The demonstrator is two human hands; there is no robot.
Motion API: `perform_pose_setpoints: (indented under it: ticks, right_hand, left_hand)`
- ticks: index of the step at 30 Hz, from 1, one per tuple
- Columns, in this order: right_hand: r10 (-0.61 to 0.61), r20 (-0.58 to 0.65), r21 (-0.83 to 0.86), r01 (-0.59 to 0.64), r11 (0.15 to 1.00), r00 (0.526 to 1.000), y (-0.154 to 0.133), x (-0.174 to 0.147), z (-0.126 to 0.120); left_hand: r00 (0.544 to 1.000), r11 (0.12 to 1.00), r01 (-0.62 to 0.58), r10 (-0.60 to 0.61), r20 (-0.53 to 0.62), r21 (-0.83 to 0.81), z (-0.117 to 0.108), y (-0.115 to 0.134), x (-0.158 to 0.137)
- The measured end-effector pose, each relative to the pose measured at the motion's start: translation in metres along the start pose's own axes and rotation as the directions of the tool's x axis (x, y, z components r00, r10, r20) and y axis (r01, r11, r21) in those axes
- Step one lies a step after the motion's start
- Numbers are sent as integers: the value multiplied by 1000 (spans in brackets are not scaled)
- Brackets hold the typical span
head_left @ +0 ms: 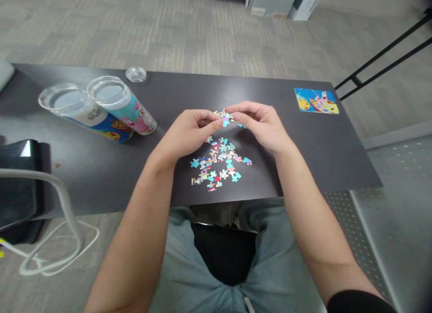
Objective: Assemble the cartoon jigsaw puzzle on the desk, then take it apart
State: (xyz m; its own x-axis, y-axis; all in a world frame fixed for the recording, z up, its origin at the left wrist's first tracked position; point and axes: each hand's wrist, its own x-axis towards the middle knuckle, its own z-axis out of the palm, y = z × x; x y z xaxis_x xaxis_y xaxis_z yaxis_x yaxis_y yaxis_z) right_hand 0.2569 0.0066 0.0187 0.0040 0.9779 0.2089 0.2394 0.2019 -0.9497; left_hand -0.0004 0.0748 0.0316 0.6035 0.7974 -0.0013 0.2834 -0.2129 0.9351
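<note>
Several small jigsaw puzzle pieces [225, 119], light blue, pink and cream, are bunched between my two hands over the dark table. My left hand [192, 130] pinches at their left side, with thumb and fingers closed on them. From the right, the thumb and fingers of my right hand [263, 124] close on the same bunch. Fingers hide part of it, and which pieces are joined I cannot tell. Nearer to me, between my forearms, lies a loose scatter of jigsaw pieces [221, 159] in blue, red and white.
Two clear-rimmed cylindrical canisters [140, 117] [101, 117] with cartoon prints stand at left, a clear round lid [136, 74] behind them. A cartoon picture card [316, 100] lies at the far right of the table [324, 155]. A black device [20, 182] and white cable [72, 214] are at left.
</note>
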Motion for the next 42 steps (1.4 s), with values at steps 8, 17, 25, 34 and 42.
perform_pose_setpoints:
  ticks: [8, 17, 25, 34, 42]
  right_hand:
    - [-23, -6, -63, 23, 998, 1000, 2, -1, 0]
    - [4, 35, 60, -6, 998, 999, 4, 0, 2]
    - [50, -14, 94, -48, 994, 999, 6, -2, 1]
    - [49, -39, 63, -47, 997, 998, 10, 0, 1]
    - [39, 20, -92, -37, 995, 999, 19, -1, -5]
  left_hand:
    - [1000, 1000, 0, 0, -3, 7, -3, 2, 0]
    - [999, 996, -10, 14, -42, 89, -6, -5, 1]
    - [998, 991, 19, -10, -67, 134, -9, -2, -2]
    - [979, 940, 193, -204, 8, 282, -44, 6, -14]
    - [937, 885, 236, -317, 147, 402, -58, 8, -19]
